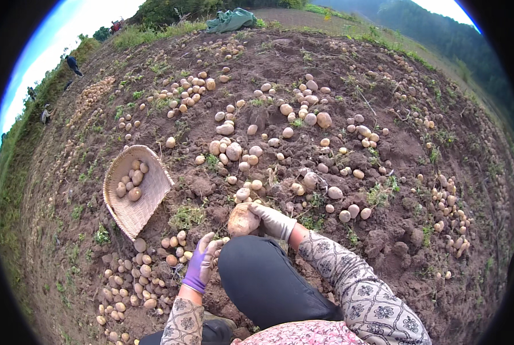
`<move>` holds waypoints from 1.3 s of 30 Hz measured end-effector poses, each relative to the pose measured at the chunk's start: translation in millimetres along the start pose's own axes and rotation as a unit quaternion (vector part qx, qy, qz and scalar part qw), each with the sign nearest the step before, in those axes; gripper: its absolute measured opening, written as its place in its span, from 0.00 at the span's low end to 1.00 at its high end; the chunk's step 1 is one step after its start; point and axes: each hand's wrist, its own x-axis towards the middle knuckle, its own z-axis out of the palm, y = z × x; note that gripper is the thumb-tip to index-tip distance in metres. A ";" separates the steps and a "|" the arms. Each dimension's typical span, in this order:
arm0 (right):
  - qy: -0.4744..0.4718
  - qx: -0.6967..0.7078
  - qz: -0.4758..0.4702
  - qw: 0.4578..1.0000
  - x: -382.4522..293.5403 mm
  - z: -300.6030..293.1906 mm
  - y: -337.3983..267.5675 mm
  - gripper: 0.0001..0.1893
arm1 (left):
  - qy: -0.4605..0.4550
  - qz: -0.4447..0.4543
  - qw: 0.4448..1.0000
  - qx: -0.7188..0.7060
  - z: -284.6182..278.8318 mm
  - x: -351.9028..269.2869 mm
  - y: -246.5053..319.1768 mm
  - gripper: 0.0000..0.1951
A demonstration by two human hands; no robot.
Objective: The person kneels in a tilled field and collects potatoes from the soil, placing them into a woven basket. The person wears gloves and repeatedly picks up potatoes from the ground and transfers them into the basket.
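In a pale work glove, my right hand grips a large potato just beyond my bent knee. My left hand, in a purple and white glove, is beside the knee with its fingers apart and slightly curled; I see nothing held in it. Close to its fingers lie several small potatoes on the soil. A woven wicker scoop basket rests on the ground to the left, with several potatoes inside. Another cluster of potatoes sits just past the large one.
Potatoes are spread at the lower left, and more potatoes dot the soil ahead. Weeds grow near the basket. Far off are a green sheet or sack, a person at the left and a red vehicle.
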 end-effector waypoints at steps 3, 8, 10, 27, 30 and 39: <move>-0.100 -0.318 -0.054 0.941 29.7 7.4 11.2 0.27 | 0.003 0.034 0.998 0.061 14.6 42.1 -6.7 0.33; -0.070 -0.374 -0.005 0.925 35.7 -11.6 24.7 0.26 | 0.045 -0.079 0.996 -0.008 16.3 61.8 -51.8 0.35; -0.029 -0.342 0.028 0.939 30.4 -23.6 37.1 0.27 | 0.007 -0.119 0.990 -0.076 15.1 67.6 -68.6 0.34; 0.492 -0.661 -0.027 0.566 23.2 -235.4 -87.9 0.28 | 0.181 0.001 0.946 -0.268 -123.1 109.4 -19.9 0.20; 0.425 -0.542 -0.020 0.724 20.1 -223.7 -81.6 0.26 | 0.214 -0.050 0.937 -0.271 -108.6 89.6 -46.1 0.21; 0.408 -0.680 -0.003 0.609 7.7 -265.9 -64.4 0.26 | 0.225 -0.072 0.947 -0.216 -108.2 82.2 -52.8 0.23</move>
